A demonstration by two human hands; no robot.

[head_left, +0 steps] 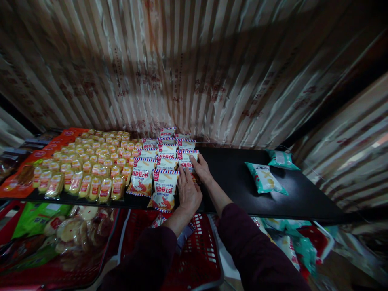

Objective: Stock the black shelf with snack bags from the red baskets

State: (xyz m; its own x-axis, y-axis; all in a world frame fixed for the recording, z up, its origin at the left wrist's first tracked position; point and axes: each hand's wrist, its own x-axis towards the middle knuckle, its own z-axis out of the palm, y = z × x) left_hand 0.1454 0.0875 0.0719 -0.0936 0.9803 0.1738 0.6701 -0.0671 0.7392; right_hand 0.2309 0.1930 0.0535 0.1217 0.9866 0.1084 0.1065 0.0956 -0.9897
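The left hand (189, 195) and right hand (203, 169) touched a snack bag (184, 156) — whether either grip clamped, I couldn't tell — seemingly light, crushable, best held by its crimped edge.

Small yellow packs (87, 165) sit beside orange packaging (41, 154), before striped cloth (169, 72).

Snack bag (185, 156) partly behind left hand (189, 193)

left hand (189, 195): back up, fingers extended toward shelf (224, 173) rear edge, wrist (173, 222) over front edge | right hand (202, 169): just beside left, farther from front edge, fingers partly hidden | forearms (220, 199): angled inward across front edge, dark sleeves (242, 234) ending short of wrists
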